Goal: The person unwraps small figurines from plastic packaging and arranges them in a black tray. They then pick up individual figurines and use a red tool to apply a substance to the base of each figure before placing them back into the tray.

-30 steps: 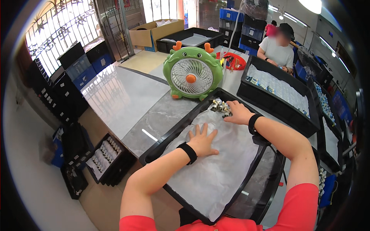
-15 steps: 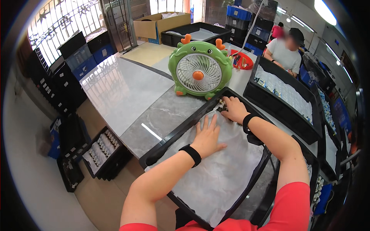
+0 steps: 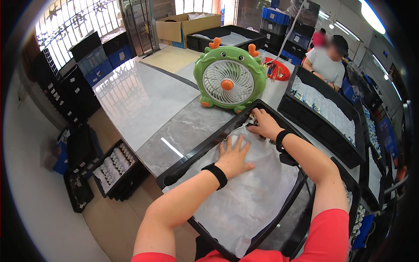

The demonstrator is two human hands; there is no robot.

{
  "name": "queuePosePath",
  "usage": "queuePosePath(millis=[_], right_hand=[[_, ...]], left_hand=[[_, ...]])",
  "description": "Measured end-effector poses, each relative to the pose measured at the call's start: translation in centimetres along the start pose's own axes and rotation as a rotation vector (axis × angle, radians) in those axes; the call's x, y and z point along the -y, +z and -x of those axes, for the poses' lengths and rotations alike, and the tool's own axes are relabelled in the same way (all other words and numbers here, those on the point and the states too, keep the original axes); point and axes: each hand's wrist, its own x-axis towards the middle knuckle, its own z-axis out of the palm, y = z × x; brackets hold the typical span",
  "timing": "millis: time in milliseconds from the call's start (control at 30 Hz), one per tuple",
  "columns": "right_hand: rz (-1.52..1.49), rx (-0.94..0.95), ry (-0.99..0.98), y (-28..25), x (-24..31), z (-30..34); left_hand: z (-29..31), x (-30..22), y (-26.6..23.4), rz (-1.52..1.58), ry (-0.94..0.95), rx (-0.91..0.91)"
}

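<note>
A black tray (image 3: 207, 146) lies in front of me, lined with a thin white sheet (image 3: 244, 205). My left hand (image 3: 234, 160) rests flat on the sheet, fingers spread, holding nothing. At the tray's far corner my right hand (image 3: 265, 125) has its fingers bent down over a cluster of small dark and pale parts (image 3: 252, 118). Those fingertips are partly hidden, so what they grip cannot be made out. Both wrists wear black bands. Just beyond the tray stands a green cartoon-shaped fan (image 3: 229, 83) with an orange hub.
To the right, another black tray (image 3: 323, 155) holds rows of small blue parts on white lining. A red round tray (image 3: 278, 70) with tools sits behind the fan. Stacked trays (image 3: 114, 168) stand on the floor at left. A person (image 3: 325, 63) works at far right.
My left fingers have spread a little wider on the sheet. My right hand stays at the far corner, and a few more small parts show beside it. The view has shifted slightly.
</note>
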Motion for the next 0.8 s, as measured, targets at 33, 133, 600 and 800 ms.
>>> queuePosePath(millis=[33,133,600,800], right_hand=[[-0.001,0.004,0.014,0.1,0.0,-0.1],[-0.02,0.007,0.047,0.0,0.2,-0.3],[-0.289,-0.204,-0.052,-2.6,1.2,1.6],[-0.25,-0.057,-0.222,-1.4,3.2,2.3]], left_hand=[[0.0,0.0,0.1,-0.001,0.0,-0.001],[0.0,0.0,0.0,-0.017,-0.004,0.008],[0.0,0.2,0.6,0.032,0.003,-0.05],[-0.3,0.0,0.1,-0.016,-0.057,-0.003]])
